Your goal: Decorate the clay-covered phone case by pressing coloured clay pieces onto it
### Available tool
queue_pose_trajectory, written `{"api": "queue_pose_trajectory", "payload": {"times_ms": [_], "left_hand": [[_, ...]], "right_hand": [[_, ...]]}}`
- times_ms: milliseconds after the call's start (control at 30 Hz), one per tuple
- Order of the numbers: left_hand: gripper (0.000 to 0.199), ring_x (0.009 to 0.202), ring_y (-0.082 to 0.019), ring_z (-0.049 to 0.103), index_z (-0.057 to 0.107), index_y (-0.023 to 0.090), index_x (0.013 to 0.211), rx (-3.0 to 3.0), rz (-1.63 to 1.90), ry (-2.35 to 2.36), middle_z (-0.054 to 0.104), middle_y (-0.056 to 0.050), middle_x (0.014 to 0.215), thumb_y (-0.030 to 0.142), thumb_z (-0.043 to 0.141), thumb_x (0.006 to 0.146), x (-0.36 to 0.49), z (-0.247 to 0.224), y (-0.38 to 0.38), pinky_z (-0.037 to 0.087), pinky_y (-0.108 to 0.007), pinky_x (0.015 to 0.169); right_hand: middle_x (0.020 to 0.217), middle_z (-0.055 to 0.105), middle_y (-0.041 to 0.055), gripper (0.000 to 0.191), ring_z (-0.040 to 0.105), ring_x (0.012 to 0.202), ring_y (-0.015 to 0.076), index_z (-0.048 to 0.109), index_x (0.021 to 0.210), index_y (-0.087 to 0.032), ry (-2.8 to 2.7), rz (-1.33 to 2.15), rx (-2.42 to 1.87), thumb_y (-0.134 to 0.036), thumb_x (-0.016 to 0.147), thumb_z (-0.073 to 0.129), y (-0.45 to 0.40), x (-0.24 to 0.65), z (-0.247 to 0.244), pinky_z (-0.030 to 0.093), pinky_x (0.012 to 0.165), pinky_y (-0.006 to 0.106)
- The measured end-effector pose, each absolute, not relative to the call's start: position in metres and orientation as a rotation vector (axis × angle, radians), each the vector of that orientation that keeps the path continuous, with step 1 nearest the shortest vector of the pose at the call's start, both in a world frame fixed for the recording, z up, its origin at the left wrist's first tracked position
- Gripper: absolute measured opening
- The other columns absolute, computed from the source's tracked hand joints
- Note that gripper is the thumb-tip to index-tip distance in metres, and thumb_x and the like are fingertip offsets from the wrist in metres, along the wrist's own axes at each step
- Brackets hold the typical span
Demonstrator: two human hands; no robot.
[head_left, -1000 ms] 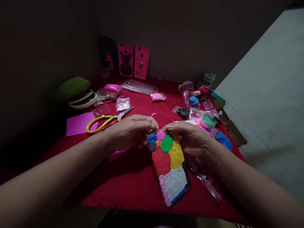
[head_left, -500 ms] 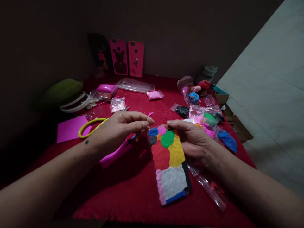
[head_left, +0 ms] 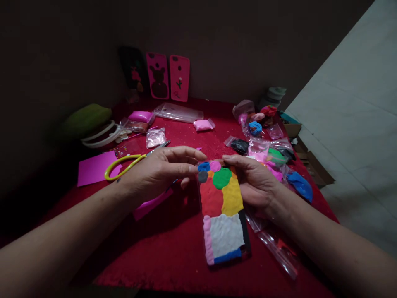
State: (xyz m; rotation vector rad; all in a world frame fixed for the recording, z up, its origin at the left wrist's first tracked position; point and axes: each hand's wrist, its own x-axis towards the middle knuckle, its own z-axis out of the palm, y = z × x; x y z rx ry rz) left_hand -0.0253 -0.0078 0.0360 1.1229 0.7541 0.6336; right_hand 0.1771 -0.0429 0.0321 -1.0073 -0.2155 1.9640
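Note:
A clear phone case [head_left: 211, 198] is covered with patches of coloured clay: red, yellow, green, white, pink, blue, grey and black. My right hand [head_left: 257, 182] grips it along the upper right side, thumb at the top edge and fingers behind. At the upper left corner is my left hand [head_left: 161, 171], its thumb tip at the case's edge and its fingers loosely apart. Yellow-handled scissors [head_left: 109, 169] lie by my left wrist, partly hidden by it. Below that hand a strip of pink sheet [head_left: 151, 205] rests on the red cloth.
Decorated phone cases [head_left: 157, 78] lean on the back wall, with clear cases [head_left: 178, 112] lying before them. Bags of clay [head_left: 274, 156] crowd the right side. A pink sheet [head_left: 93, 169] and a green object [head_left: 87, 116] are at left. Cardboard boxes [head_left: 313, 165] stand beyond the right table edge.
The whole view has shifted slightly, so things sit a little further right. The phone case's top has tipped slightly; both hands keep nearly the same places at it.

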Motion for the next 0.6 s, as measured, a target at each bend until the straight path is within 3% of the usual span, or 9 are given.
{"api": "queue_pose_trajectory", "payload": {"times_ms": [233, 433, 600], "left_hand": [[0.021, 0.059, -0.008, 0.06, 0.07, 0.021, 0.095, 1.138, 0.637, 0.714, 0.07, -0.001, 0.075, 0.018, 0.074, 0.074, -0.0267, 0.032, -0.006, 0.045, -0.017, 0.053], [0.021, 0.061, -0.009, 0.061, 0.064, 0.017, 0.097, 1.208, 0.651, 0.728, 0.07, -0.001, 0.076, 0.012, 0.069, 0.077, -0.0243, 0.0342, -0.0089, 0.046, -0.017, 0.052], [0.02, 0.058, -0.007, 0.058, 0.059, 0.018, 0.1, 1.277, 0.613, 0.74, 0.068, 0.001, 0.073, 0.017, 0.066, 0.081, -0.0257, 0.0352, -0.0098, 0.043, -0.017, 0.052]], "right_hand": [[0.066, 0.071, 0.0034, 0.008, 0.066, 0.063, 0.0157, 0.065, 0.067, -0.013, -0.261, 1.981, -0.946, -0.011, 0.074, 0.061, -0.0455, 0.1778, 0.0322, 0.053, 0.079, 0.034], [0.072, 0.073, 0.005, 0.007, 0.068, 0.07, 0.0179, 0.067, 0.07, -0.013, -0.283, 1.949, -0.976, -0.011, 0.073, 0.062, -0.0472, 0.1769, 0.0327, 0.053, 0.086, 0.038], [0.07, 0.073, 0.0062, 0.008, 0.069, 0.066, 0.0174, 0.068, 0.068, -0.013, -0.31, 2.003, -0.877, -0.01, 0.073, 0.062, -0.049, 0.1766, 0.0338, 0.055, 0.078, 0.034]]}}
